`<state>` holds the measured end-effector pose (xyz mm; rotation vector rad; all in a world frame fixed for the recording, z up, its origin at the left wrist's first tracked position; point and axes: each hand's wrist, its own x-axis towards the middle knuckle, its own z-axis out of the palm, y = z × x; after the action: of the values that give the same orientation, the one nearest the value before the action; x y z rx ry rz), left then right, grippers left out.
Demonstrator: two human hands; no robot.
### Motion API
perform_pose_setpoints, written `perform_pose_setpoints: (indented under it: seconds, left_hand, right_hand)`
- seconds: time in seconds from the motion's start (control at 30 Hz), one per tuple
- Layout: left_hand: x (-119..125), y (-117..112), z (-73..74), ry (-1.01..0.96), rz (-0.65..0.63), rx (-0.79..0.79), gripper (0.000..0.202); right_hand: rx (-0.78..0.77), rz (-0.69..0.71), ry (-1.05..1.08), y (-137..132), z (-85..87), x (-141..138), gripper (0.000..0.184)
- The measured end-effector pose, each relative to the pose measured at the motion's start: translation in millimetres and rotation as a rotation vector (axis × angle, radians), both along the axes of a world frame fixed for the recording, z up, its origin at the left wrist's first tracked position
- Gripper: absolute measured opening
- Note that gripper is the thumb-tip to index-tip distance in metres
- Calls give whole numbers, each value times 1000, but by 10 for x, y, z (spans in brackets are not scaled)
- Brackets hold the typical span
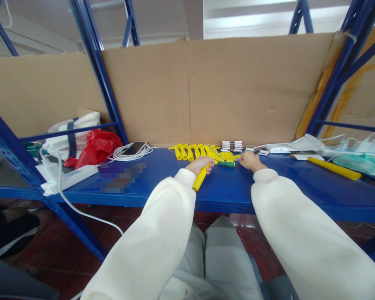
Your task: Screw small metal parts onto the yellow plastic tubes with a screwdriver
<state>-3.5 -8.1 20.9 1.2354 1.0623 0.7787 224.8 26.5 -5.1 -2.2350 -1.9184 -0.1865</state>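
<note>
My left hand (pixel 201 165) is closed around a yellow tubular handle (pixel 199 180), whose lower end sticks out below the fingers. To its right, my right hand (pixel 251 161) is closed in a pinch at the edge of a cluster of small yellow pieces (pixel 226 156); what its fingertips hold is too small to make out. A tool with a green handle (pixel 226 164), apparently a screwdriver, lies between the hands on the blue shelf. Several yellow T-shaped handles (pixel 184 152) lie in a row behind my left hand.
White packs with dark bands (pixel 232 146) stack against the cardboard wall (pixel 237 91). At left are a phone (pixel 136 148) on a coiled white cable (pixel 117 155), a red bag (pixel 96 146) and a power strip (pixel 70 179). A long yellow object (pixel 334 168) lies at right.
</note>
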Motion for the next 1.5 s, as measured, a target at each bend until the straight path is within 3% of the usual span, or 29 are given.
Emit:
perform_pose_setpoints:
  seconds: [0.13, 0.23, 0.43, 0.7, 1.0, 1.5]
  left_hand:
    - [-1, 10, -3, -15, 6, -9, 26]
    - [-4, 26, -13, -23, -5, -13, 25]
    - [-7, 45, -37, -40, -28, -3, 25]
    - [2, 41, -53, -67, -31, 36, 24]
    - [2, 32, -43, -88, -61, 26, 23]
    - [-9, 17, -29, -197, -115, 41, 24]
  right_hand:
    - [4, -6, 55, 36, -23, 38, 29]
    - [119, 48, 169, 96, -38, 64, 27]
    - [431, 441, 524, 213, -72, -85, 17]
    - [406, 682, 656, 130, -87, -357, 14]
    - [374, 688, 703, 102, -74, -374, 16]
    - [306, 556, 978, 96, -126, -397, 17]
